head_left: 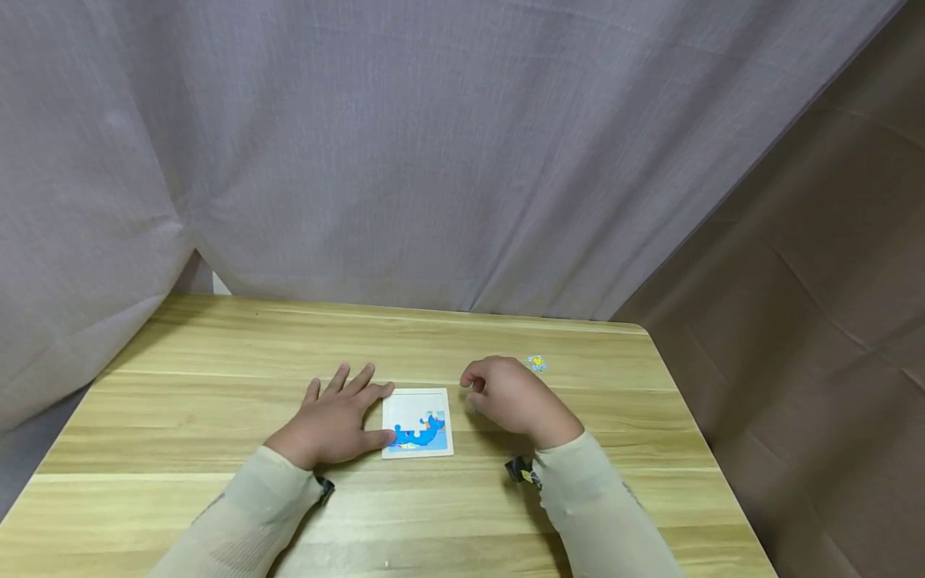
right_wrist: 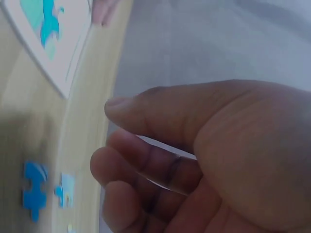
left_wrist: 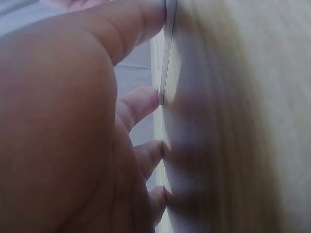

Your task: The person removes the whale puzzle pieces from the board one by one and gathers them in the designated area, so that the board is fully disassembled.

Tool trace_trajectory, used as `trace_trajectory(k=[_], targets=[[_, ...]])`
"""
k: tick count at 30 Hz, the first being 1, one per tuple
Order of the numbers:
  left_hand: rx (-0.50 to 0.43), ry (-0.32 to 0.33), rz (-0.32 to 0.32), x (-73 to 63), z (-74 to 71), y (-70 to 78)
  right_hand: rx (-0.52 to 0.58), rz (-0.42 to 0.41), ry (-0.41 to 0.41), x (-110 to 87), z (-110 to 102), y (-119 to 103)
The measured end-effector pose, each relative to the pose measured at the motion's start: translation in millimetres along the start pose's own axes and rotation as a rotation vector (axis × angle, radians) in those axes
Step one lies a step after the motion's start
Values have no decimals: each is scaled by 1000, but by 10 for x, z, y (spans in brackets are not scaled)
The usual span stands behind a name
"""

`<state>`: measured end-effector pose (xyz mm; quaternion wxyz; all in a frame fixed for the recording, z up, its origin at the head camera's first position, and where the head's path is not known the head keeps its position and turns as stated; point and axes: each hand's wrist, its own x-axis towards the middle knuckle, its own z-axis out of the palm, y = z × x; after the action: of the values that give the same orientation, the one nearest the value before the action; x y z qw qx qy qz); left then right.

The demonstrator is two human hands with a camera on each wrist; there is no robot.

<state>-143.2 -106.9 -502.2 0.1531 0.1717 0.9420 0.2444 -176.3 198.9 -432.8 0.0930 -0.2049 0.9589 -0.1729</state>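
Observation:
A small puzzle tray (head_left: 451, 429) with a pale frame lies on the table. Blue sea-animal pieces (head_left: 425, 435) fill its lower part; its upper part shows bare white. My left hand (head_left: 328, 425) spreads its fingers at the tray's left side, with thumb and index finger touching the frame. Right of the tray, my right hand (head_left: 515, 397) hovers over the table with loosely bent fingers and nothing between thumb and fingertips. Near it in the right wrist view lie a blue puzzle piece (right_wrist: 35, 191) and a light blue puzzle piece (right_wrist: 67, 190). In the head view this hand hides the blue one.
A puzzle piece with a yellow sun (head_left: 536, 363) lies beyond the right hand. The wooden table (head_left: 217, 345) ends at a grey curtain (head_left: 405, 160) behind, and a brown curtain (head_left: 817, 321) hangs along the right.

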Motion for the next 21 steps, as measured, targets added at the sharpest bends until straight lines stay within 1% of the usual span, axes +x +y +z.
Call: trace_trajectory(k=[2, 6, 9, 15, 21], targets=[[0, 3, 0, 0, -3, 1, 0, -27, -13, 12, 34, -72], [6, 7, 0, 4, 1, -7, 5, -53, -51, 44, 119, -180], [10, 7, 0, 8, 7, -12, -16, -70, -89, 74, 194, -238], [7, 4, -4, 8, 14, -16, -85, -95, -141, 122, 326, -316], [9, 3, -5, 4, 11, -13, -164, -107, -157, 140, 379, -370]])
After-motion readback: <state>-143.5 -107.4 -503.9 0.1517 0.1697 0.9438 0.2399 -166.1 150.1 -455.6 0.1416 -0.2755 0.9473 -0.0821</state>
